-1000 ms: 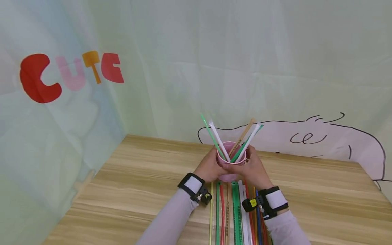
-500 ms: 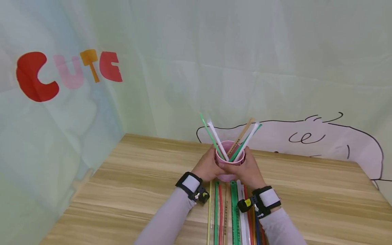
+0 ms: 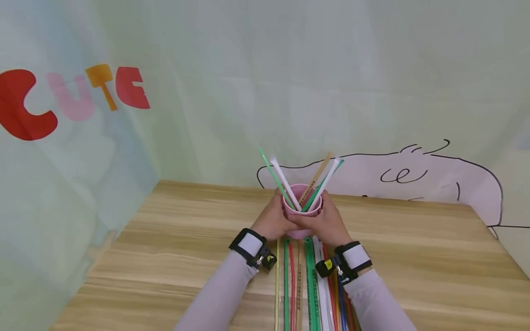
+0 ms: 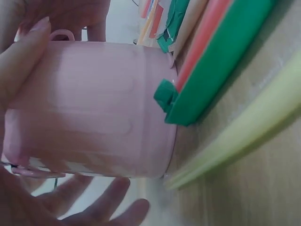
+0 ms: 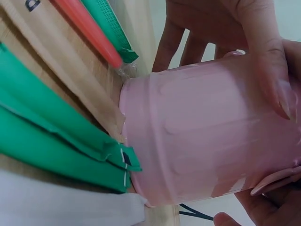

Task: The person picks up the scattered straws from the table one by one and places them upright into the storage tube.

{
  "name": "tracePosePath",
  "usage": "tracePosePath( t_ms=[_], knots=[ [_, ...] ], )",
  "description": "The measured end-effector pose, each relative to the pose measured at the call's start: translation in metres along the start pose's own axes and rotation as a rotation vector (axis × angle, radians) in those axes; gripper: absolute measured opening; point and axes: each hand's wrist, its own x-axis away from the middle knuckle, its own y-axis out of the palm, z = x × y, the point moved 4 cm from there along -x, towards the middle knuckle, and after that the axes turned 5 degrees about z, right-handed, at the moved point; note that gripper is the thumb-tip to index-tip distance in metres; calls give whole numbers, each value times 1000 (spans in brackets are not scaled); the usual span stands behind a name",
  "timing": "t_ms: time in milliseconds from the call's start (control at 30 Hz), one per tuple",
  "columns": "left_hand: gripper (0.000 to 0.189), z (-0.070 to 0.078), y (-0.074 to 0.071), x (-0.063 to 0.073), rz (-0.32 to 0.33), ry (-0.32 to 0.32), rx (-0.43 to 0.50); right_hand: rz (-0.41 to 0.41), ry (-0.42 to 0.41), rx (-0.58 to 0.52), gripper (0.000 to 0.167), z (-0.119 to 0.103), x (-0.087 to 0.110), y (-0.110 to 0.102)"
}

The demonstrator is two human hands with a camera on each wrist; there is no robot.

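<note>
Left hand (image 3: 271,221): spread wide, bent round the left side of the pink cup (image 5: 211,132).
Straws inside (image 3: 286,185): lean out over the cup's rim; likely light and bendy.
Pink cup: between both hands, seemingly on the table (image 3: 186,239); probably light, stiff, slippery. Hold its sides.
Straws in front (image 3: 310,280): near the cup's bottom.
Right hand (image 3: 330,226): spread, bent round the cup's right side.

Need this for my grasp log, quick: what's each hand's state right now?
Left hand: closed, holding the pink loop-handled cup from its left side.
Right hand: closed, holding the same cup from its right side.
</note>
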Motion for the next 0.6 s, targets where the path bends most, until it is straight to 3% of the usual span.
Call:
tracePosePath(
  t_ms=[100, 233, 367, 600],
  knots=[
    [105, 1, -3, 3, 13, -16, -69, -7, -4, 5, 87, 1, -1, -2],
    [108, 0, -18, 18, 56, -73, -266, -16, -12, 11, 88, -1, -2, 1],
    [94, 0, -27, 35, 82, -119, -431, -19, -5, 7, 87, -2, -3, 0],
    [71, -3, -18, 58, -18, -158, -561, -32, 16, 11, 89, -1, -2, -2]
  ],
)
